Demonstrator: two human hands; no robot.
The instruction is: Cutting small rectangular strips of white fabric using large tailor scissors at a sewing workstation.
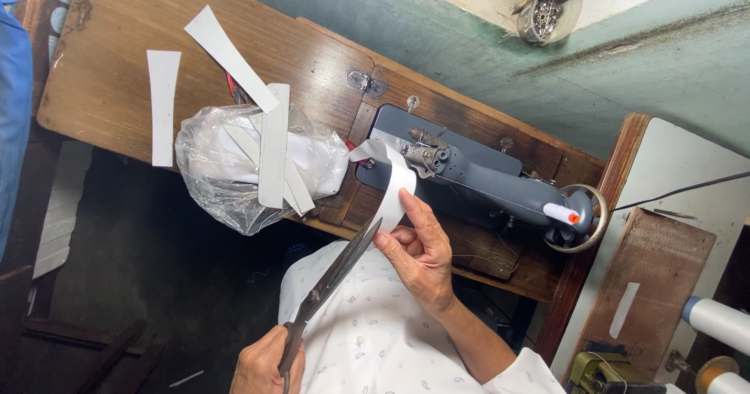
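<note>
Right hand (418,257): closing its fingers around the lower end of a white fabric strip (397,191), pinching it between thumb and fingertips, just in front of the sewing machine (484,183).

Left hand (262,367): gripping the handles of a pair of large scissors (332,277) at the bottom edge of the view, well away from the sewing machine on the near side; only part of the hand is showing, wrapped tight on the handles.

Scissors: pointing their long axis up and toward the sewing machine, blades nearly together, the tip meeting the strip right beside the right thumb.

White fabric strip: curling up from the right hand to the needle end of the sewing machine, where its far end is lying under the head; its long axis is running from hand to machine, crossing the scissor tip.

Key relation: the strip is lying just beyond the blade tip, with the right hand far nearer to it than the left hand.

Plastic bag (234,171): sitting on the wooden counter (101,66) beside the needle end of the sewing machine, holding more white strips.

Loose strips (163,105): lying flat on the counter, beyond the bag from the sewing machine.

Thread spool (715,320): standing past the handwheel end of the sewing machine.
</note>
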